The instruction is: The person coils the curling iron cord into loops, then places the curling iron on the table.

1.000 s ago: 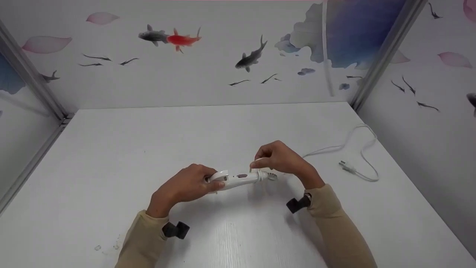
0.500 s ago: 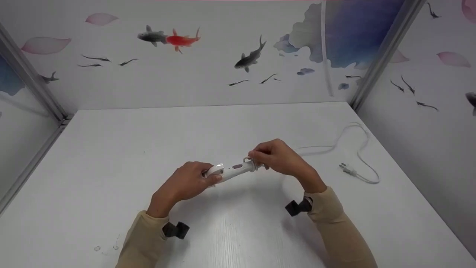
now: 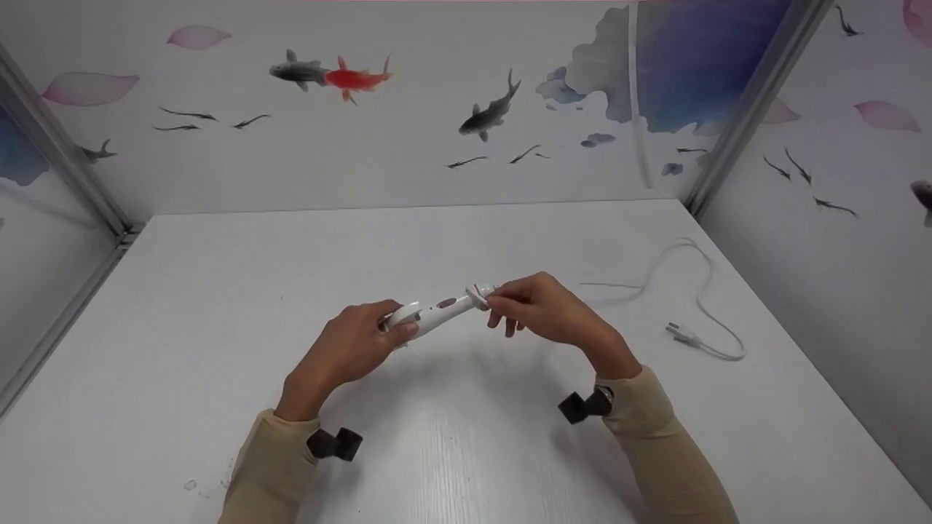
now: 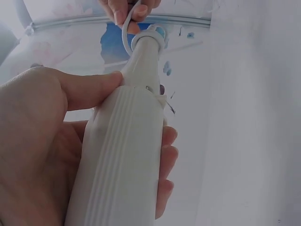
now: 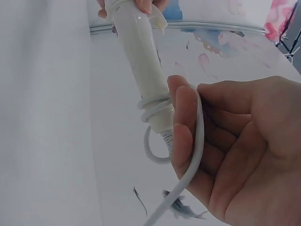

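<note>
What looks like a white curling iron (image 3: 437,316) is held above the table, its narrow cord end pointing up and right. My left hand (image 3: 346,343) grips its thicker ribbed body (image 4: 120,155), thumb on one side and fingertips showing on the other. A purple oval button (image 3: 446,303) faces up. My right hand (image 3: 546,309) pinches the grey-white power cord (image 5: 199,136) between thumb and fingers beside the handle's narrow end. In the right wrist view, cord loops (image 5: 155,108) lie around that end, near a ribbed strain relief (image 5: 167,140). The iron's far end is hidden by my left hand.
The cord's loose length (image 3: 703,276) curves over the right side of the white table (image 3: 291,255), ending in a plug (image 3: 683,333). White panels printed with fish stand at the back and sides. Both wrists wear small black cameras (image 3: 580,406).
My left hand has lifted and tilted the iron up and left. My right hand has brought the cord around the narrow end. The loose cord has slid slightly left across the table.
</note>
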